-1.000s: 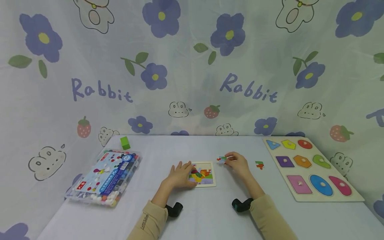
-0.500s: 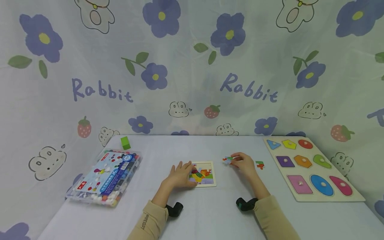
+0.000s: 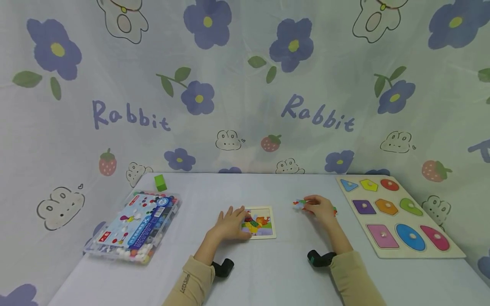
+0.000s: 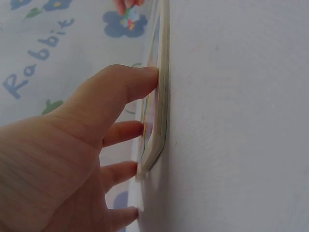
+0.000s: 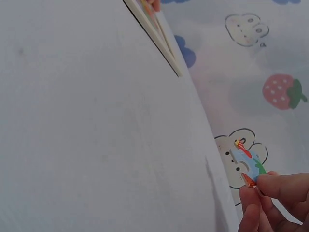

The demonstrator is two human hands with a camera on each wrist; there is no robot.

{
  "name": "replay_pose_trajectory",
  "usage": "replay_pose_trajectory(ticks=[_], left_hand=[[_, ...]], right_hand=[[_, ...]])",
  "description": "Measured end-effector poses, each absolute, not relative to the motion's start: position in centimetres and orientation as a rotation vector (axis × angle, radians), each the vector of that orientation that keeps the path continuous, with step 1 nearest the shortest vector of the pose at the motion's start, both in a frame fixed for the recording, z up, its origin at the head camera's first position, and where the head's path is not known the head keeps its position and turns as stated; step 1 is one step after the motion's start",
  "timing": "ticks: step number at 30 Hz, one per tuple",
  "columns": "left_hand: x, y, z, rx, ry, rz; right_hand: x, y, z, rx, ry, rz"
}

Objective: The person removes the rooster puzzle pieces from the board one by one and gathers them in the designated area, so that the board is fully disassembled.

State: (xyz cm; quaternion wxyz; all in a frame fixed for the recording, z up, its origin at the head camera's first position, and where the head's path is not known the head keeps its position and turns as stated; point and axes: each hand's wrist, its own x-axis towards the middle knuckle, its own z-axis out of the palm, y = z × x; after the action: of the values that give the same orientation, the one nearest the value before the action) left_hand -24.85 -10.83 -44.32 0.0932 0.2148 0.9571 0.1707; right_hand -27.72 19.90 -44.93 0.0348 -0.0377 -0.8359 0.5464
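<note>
A small wooden picture puzzle tray [image 3: 261, 232] lies on the table, its pale frame round a brightly coloured picture. My left hand [image 3: 229, 224] rests across its left part with fingers spread; in the left wrist view the thumb touches the near edge of the tray [image 4: 163, 96]. To the right of the tray, my right hand [image 3: 320, 210] pinches a light blue puzzle piece [image 3: 298, 204] between thumb and fingers. The right wrist view shows that puzzle piece [image 5: 248, 164] with red, green and orange print and a curved notch. Another puzzle piece [image 3: 335, 211] is mostly hidden behind the right hand.
A shape board [image 3: 413, 219] with knobbed coloured pieces lies at the right. On the left sits a clear plastic box [image 3: 134, 225] of small colourful parts, with a green block [image 3: 160, 182] behind it. A printed curtain [image 3: 245, 85] hangs along the table's back edge.
My right hand has moved to the right with the puzzle piece, and now covers most of the other piece on the table. The left hand has stayed on the tray.
</note>
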Motion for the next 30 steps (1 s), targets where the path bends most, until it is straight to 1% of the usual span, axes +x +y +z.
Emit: replay_pose_trajectory(ticks=[6,14,18,24,30], left_hand=[[-24.8,-10.8,-44.4,0.630,2.839,0.514],[-24.8,-10.8,-44.3,0.629,2.840,0.511],[-24.8,-10.8,-44.2,0.629,2.838,0.508],[-24.8,-10.8,-44.2,0.629,2.828,0.524],[-24.8,-10.9,-44.2,0.635,2.833,0.528]], right_hand=[[-27.8,20.8,-44.9,-0.181,-2.590,1.652],[-27.8,21.8,-44.7,-0.159,-2.565,1.653],[-27.8,22.2,-44.8,-0.193,-2.573,1.615],[-27.6,23.1,-45.3,-0.288,-2.664,1.362],[-27.5,23.4,-45.5,-0.298,-2.694,1.150]])
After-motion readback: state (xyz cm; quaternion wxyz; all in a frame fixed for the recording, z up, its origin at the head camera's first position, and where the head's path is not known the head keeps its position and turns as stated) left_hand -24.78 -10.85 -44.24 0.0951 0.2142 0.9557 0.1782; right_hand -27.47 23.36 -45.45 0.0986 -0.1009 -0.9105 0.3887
